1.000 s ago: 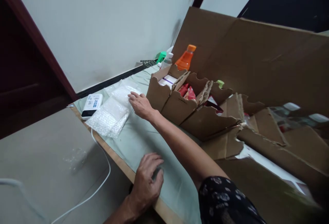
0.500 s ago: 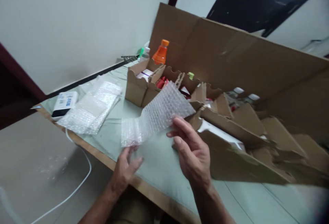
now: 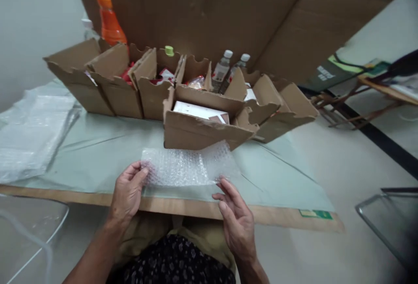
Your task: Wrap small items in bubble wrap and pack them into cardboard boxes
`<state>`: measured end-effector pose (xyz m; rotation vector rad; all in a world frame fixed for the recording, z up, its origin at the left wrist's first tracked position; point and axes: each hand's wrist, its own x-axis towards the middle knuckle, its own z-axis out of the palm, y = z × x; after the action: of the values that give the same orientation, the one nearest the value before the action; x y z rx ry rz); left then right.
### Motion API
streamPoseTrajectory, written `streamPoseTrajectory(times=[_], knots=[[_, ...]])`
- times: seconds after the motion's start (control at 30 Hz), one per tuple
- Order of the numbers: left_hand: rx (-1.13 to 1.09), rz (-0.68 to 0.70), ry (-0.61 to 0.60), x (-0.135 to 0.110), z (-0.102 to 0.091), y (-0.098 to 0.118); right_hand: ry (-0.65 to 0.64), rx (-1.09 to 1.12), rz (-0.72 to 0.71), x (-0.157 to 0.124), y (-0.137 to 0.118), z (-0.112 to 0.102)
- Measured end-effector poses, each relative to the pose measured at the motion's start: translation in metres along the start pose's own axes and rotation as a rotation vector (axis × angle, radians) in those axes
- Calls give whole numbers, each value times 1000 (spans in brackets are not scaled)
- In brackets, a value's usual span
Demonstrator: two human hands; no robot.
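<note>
pale green table [image 3: 107, 153] carries a row of cardboard boxes [image 3: 202, 129] with bottles [image 3: 221, 70] behind. left hand [image 3: 128, 191] pinches a bubble wrap sheet [image 3: 183, 168]; right hand [image 3: 237, 222], fingers spread, touches its other edge just before the nearest box.

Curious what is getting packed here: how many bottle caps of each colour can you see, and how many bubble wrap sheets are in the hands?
Orange caps: 1
Green caps: 1
White caps: 3
Bubble wrap sheet, pinched by the left hand, with the right hand at its edge: 1
Total: 6
</note>
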<state>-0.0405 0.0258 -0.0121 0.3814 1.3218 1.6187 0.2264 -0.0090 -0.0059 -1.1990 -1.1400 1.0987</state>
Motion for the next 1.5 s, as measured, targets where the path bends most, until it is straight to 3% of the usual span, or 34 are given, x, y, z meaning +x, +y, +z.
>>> streamPoseTrajectory(times=[0.2, 0.27, 0.43, 0.53, 0.67, 0.77, 0.83, 1.03, 1.2, 1.3, 1.4, 1.5], knots=[[607, 143, -182, 9, 0, -1, -77, -111, 250, -18, 2, -45], [766, 179, -203, 13, -6, 2, -12, -188, 219, -17, 1, -62], [1050, 323, -146, 18, -13, 12, 122, -424, -45, 3, -7, -86], [1066, 430, -137, 21, 1, 21, 78, -528, -161, 31, -16, -80], [931, 493, -167, 36, 41, 30, -31, -568, -213, 89, -24, -53], [779, 467, -246, 47, 65, 28, -121, -573, -199, 128, -26, -32], [723, 431, -279, 48, 71, 25, -162, -584, -163, 142, -28, -21], [726, 383, -96, 39, 51, 27, -245, -538, -192, 153, -24, 8], [728, 413, -126, 51, 48, 32, -288, -526, -201, 158, -16, 18], [704, 442, -136, 54, 41, 27, -220, -524, -224, 147, -14, 4], [803, 491, -60, 45, 20, 25, -139, -568, -268, 126, -17, -22], [958, 544, -10, 26, -3, 30, -146, -636, -329, 106, -21, -46]])
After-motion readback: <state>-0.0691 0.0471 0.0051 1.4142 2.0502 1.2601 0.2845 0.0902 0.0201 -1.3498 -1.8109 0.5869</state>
